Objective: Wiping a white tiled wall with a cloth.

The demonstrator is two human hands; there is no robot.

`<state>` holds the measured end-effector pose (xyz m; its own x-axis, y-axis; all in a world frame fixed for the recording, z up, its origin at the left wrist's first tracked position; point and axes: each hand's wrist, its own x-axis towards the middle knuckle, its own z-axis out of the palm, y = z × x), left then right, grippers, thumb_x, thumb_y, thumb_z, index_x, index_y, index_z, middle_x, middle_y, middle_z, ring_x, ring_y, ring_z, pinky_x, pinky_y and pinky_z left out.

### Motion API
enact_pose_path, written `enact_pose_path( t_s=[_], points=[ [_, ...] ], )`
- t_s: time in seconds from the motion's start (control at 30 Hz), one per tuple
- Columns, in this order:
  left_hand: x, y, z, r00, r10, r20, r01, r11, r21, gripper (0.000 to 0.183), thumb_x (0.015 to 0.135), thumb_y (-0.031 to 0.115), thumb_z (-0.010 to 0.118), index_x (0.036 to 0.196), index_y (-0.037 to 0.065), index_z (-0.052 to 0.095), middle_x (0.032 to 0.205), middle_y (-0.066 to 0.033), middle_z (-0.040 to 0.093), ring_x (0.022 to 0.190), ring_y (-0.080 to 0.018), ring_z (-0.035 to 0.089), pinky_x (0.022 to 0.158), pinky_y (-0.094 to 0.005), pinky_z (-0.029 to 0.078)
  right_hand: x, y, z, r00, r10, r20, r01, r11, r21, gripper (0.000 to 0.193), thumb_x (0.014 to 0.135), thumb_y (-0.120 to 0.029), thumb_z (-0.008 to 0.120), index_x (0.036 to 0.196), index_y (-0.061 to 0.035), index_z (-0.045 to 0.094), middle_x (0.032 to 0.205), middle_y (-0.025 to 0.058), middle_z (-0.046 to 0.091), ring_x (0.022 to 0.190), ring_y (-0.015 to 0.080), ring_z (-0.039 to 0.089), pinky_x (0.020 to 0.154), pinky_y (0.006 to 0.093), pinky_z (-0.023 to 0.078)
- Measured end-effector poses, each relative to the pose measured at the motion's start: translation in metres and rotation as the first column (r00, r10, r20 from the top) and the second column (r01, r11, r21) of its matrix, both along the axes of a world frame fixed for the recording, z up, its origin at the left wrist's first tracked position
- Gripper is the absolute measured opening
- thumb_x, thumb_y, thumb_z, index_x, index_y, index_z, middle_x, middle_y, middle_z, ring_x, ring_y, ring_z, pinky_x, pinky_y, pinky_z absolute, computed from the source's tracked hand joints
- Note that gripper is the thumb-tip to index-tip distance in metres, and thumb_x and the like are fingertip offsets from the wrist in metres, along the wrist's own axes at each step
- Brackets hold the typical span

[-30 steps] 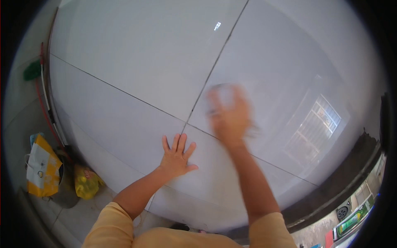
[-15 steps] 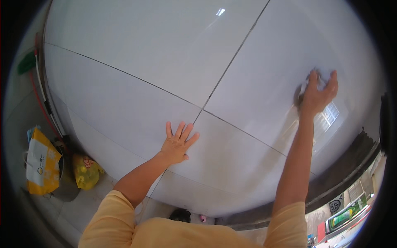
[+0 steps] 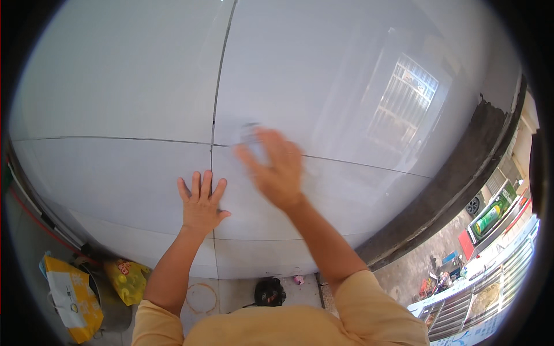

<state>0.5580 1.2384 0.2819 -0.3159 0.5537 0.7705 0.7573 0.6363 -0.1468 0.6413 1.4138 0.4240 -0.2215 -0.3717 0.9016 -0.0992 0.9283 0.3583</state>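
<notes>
Large glossy white tiles (image 3: 144, 104) with dark joint lines fill the view in front of me. My left hand (image 3: 201, 202) lies flat on the tiles, fingers spread, over the upright joint just below where the joints cross. My right hand (image 3: 280, 167) is smeared by motion, right of that crossing. At its fingertips is a small greyish thing (image 3: 250, 134), too blurred to name; the fingers curve round it and partly hide it.
A yellow-and-white bag (image 3: 72, 300), a metal pot (image 3: 112, 305) and a yellow plastic bag (image 3: 126, 281) stand at lower left. A black bag (image 3: 269, 292) lies on the floor below. Along the right runs a dark, rough wall edge (image 3: 444, 184), with outdoor clutter beyond.
My right hand has swept from the far right of the tiles to near the joint crossing, beside my left hand. My left hand stays flat on the tiles. The view has turned right.
</notes>
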Motion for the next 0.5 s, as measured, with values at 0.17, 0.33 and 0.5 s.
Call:
enact_pose_path(
  t_s=[0.17,0.33,0.5],
  points=[
    [0.004,0.000,0.000,1.000,-0.007,0.008,0.007,0.999,0.033,0.111,0.057,0.056,0.075,0.144,0.011,0.022,0.152,-0.0238,0.000,0.139,-0.0461,-0.004,0.100,-0.0730,-0.002,0.088,0.166,0.030,0.827,-0.408,-0.388,0.224,0.870,-0.439,0.057,0.079,-0.016,0.071,0.129,-0.0013,0.048,0.129,0.0176,0.049,0.122,0.0312,0.045,0.098,0.0413,0.038],
    [-0.001,0.011,-0.008,0.999,-0.036,-0.033,0.038,0.997,0.068,0.114,0.058,0.056,0.074,0.145,0.009,0.017,0.151,-0.0272,-0.005,0.138,-0.0470,-0.011,0.099,-0.0726,-0.005,0.122,0.236,0.043,0.699,-0.584,-0.412,-0.075,0.513,-0.855,0.057,0.081,-0.020,0.068,0.129,0.0013,0.047,0.121,0.0201,0.055,0.108,0.0329,0.053,0.095,0.0395,0.041],
    [0.000,0.006,-0.017,0.991,0.101,0.083,-0.100,0.995,-0.018,0.123,0.058,0.060,0.074,0.146,0.003,0.010,0.149,-0.0314,-0.006,0.137,-0.0492,-0.012,0.100,-0.0715,-0.006,0.041,0.086,0.029,0.842,-0.406,-0.356,0.198,0.845,-0.497,0.050,0.079,-0.021,0.067,0.124,-0.0046,0.052,0.127,0.0159,0.050,0.119,0.0358,0.044,0.096,0.0506,0.032]
  ],
)
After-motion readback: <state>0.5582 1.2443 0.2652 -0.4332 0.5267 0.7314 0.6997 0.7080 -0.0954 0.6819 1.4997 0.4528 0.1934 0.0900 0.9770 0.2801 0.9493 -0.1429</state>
